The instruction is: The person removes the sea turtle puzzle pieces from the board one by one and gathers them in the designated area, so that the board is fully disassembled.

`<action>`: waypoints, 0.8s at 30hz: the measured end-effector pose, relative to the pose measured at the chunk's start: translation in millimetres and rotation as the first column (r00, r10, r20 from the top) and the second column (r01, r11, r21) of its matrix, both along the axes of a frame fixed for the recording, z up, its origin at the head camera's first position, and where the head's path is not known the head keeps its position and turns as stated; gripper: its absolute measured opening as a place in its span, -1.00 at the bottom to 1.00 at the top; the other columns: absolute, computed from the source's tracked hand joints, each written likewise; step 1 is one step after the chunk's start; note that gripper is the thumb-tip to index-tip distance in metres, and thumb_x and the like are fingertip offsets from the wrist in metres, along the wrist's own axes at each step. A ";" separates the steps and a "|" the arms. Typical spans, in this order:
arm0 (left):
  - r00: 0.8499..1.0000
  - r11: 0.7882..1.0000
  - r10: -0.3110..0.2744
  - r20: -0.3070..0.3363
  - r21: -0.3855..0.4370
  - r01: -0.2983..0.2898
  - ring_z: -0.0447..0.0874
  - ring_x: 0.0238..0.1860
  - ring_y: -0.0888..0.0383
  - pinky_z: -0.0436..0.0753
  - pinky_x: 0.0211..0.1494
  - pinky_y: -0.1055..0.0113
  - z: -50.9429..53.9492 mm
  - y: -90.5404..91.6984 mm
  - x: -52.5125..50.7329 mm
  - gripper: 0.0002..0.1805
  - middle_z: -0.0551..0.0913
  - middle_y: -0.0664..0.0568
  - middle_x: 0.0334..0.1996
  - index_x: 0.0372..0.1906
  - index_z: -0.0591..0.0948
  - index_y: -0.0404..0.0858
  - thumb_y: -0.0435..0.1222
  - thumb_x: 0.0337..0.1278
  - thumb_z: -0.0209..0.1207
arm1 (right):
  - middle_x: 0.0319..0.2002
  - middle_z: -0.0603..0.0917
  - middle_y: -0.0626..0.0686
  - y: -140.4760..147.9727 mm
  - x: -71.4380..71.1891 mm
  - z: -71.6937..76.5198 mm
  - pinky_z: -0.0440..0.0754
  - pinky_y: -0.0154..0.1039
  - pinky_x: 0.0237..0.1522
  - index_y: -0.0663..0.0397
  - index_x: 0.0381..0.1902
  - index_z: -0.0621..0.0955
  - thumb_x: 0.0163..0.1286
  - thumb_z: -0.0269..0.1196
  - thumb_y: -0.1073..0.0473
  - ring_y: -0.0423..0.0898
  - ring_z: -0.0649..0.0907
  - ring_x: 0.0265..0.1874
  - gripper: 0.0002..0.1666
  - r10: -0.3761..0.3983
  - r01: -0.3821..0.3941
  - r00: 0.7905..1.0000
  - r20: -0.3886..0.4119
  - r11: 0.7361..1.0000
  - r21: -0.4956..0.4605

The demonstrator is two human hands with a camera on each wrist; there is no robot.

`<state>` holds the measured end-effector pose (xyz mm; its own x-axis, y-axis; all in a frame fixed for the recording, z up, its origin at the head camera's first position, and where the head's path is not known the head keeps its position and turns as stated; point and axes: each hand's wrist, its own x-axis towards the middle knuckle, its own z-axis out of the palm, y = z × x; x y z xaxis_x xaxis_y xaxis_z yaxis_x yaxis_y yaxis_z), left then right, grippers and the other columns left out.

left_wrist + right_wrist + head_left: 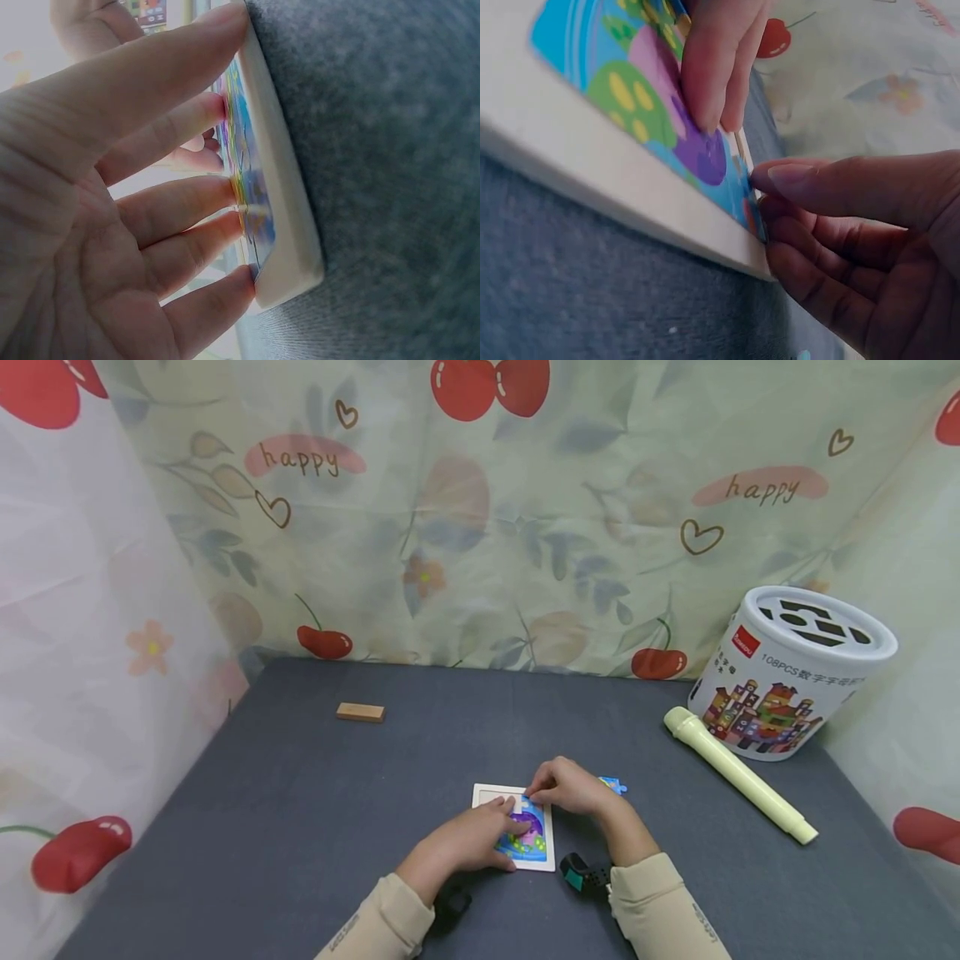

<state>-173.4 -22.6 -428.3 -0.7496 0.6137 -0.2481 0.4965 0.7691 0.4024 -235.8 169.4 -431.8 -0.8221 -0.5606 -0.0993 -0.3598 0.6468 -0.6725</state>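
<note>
A: Hands?

B: Separate, fingertips near each other, both working one framed jigsaw puzzle (534, 846). It lies flat on the dark tabletop (300, 827), partly under the left hand (468, 837). Left fingers extended, tips resting on the printed face, thumb at the near rim. Right hand (572, 787): thumb and fingers curled together at the puzzle's far right corner, apparently pinching a blue corner piece (747, 210). How firmly, cannot tell.

A: Step, as judged?

B: Probably seating that piece. The left hand's spread suits steadying the frame; light, even pressure should keep the neighbouring pieces from lifting.

A: And the right?

B: Best to hold the piece level by its outer edges, square it to both sides of the corner, match tab to notch, then press straight down with one fingertip. Tilting it could pry up a neighbour; forcing it could bind it against the rim.

A: Anything else near?

B: Bare backing (489, 794) shows just beyond the left fingertips. A loose blue jigsaw piece (613, 786) lies on the tabletop, just right of the right hand; worth minding the sleeve and wrist there.
</note>
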 end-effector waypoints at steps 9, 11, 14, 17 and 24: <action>1.000 1.000 -0.020 -0.010 0.007 0.020 0.16 0.42 -0.01 0.34 0.35 0.14 -0.5 -0.6 0.3 -0.41 0.25 -0.12 0.38 0.21 0.51 0.02 -0.11 -0.04 0.33 | -0.53 0.64 0.02 -5.0 0.5 -4.3 0.48 -0.42 -0.51 0.27 -0.39 0.67 0.21 0.23 0.37 -0.27 0.50 -0.57 -0.92 -0.042 0.042 0.999 0.002 0.999 -0.007; 1.000 1.000 -0.018 -0.010 0.005 0.018 0.15 0.42 -0.01 0.33 0.36 0.15 -1.0 -0.5 0.3 -0.40 0.24 -0.12 0.38 0.21 0.50 0.03 -0.10 -0.04 0.33 | -0.55 0.62 -0.01 -6.4 0.3 -6.2 0.47 -0.41 -0.53 0.25 -0.41 0.66 0.21 0.21 0.37 -0.26 0.49 -0.59 -0.92 -0.058 0.058 0.998 -0.004 0.998 0.000; 1.000 1.000 -0.016 -0.011 0.002 0.016 0.14 0.43 -0.01 0.33 0.36 0.15 -1.6 -0.3 -0.2 -0.40 0.24 -0.11 0.39 0.21 0.50 0.04 -0.10 -0.04 0.33 | -0.57 0.58 -0.03 -8.3 -0.4 -8.5 0.45 -0.40 -0.53 0.22 -0.43 0.65 0.22 0.19 0.37 -0.25 0.48 -0.60 -0.91 -0.077 0.077 0.997 -0.016 0.997 0.013; 1.000 1.000 -0.017 -0.012 0.000 0.017 0.14 0.43 -0.01 0.33 0.36 0.15 -1.9 -0.1 -0.5 -0.40 0.24 -0.11 0.39 0.21 0.50 0.05 -0.10 -0.04 0.34 | -0.57 0.56 -0.04 -9.6 -0.8 -9.7 0.43 -0.40 -0.53 0.19 -0.44 0.63 0.22 0.18 0.37 -0.24 0.47 -0.60 -0.90 -0.092 0.093 0.995 -0.023 0.995 0.026; 1.000 1.000 -0.017 -0.026 -0.005 0.017 0.15 0.42 -0.02 0.33 0.36 0.16 -1.5 -0.5 -1.2 -0.40 0.25 -0.12 0.38 0.20 0.51 0.05 -0.09 -0.05 0.34 | -0.56 0.54 -0.04 -10.6 -2.3 -9.0 0.43 -0.39 -0.51 0.17 -0.44 0.61 0.24 0.17 0.36 -0.22 0.46 -0.57 -0.90 -0.101 0.102 0.995 -0.021 0.994 0.035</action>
<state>-174.6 -23.1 -429.8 -0.7453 0.6251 -0.2320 0.5195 0.7625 0.3857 -238.1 158.8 -440.7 -0.8765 -0.4705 -0.1020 -0.3034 0.7044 -0.6417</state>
